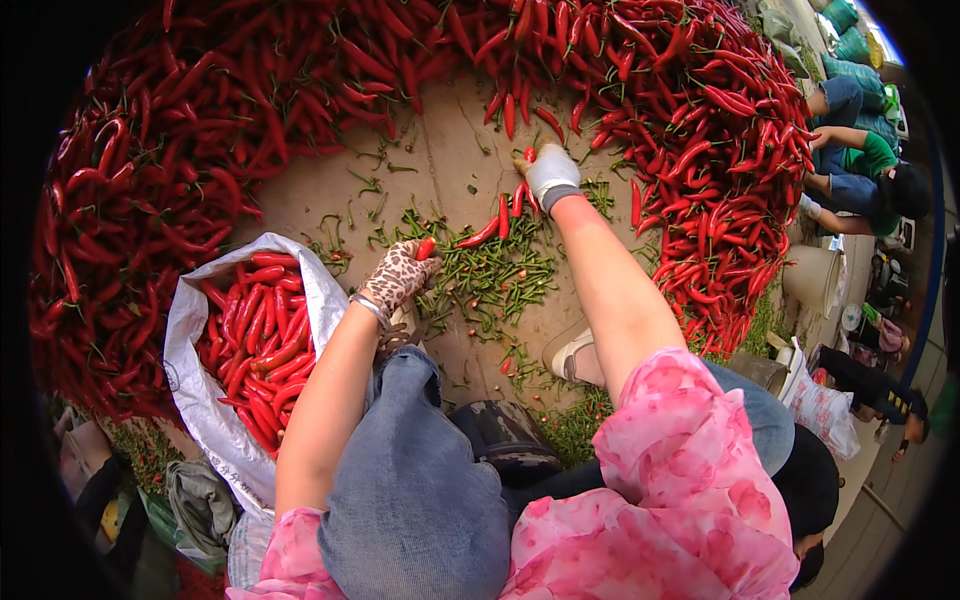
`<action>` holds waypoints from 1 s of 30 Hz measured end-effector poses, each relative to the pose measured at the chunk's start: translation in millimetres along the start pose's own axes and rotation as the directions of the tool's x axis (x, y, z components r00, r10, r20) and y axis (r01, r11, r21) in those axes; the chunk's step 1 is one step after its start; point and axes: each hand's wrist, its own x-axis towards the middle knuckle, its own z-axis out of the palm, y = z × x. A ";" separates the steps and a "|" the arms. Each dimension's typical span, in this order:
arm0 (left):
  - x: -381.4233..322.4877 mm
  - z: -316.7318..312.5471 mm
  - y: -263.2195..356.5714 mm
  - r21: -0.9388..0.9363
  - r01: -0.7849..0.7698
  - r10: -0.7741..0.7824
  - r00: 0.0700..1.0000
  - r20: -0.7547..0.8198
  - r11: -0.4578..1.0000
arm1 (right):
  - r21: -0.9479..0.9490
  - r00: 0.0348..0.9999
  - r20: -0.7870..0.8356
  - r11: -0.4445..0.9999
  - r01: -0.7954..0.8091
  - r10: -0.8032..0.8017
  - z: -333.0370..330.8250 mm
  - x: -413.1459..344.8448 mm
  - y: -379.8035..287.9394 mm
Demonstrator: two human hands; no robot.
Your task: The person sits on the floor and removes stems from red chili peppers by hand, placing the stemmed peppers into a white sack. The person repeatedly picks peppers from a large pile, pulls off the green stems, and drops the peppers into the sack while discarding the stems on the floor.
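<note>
My left hand (401, 276), in a leopard-print glove, is closed around a red chili pepper (426, 248); only the pepper's blunt, stemless end shows. Ahead and to the right, my right hand (551, 174) wears a white glove with stained fingertips. A bit of red chili (530, 154) shows between its thumb and fingers. Just below that hand are several loose red chilies (504, 216); whether one of them is the held pepper's other end is unclear. Green stems (487, 277) lie heaped between my hands on the concrete floor (457, 135).
A large bank of red chilies (720, 150) curves around the front and both sides. Left of my leg stands an open white woven sack (184, 330) of chilies. Other people work at right, one in a green shirt (870, 157), near a pale bucket (810, 277).
</note>
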 end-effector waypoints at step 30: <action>12.6 22.6 -1.7 -0.223 -0.018 -0.010 0.992 -0.125 0.975 | 0.140 0.998 -0.019 0.988 0.061 -0.059 26.5 -88.2 34.9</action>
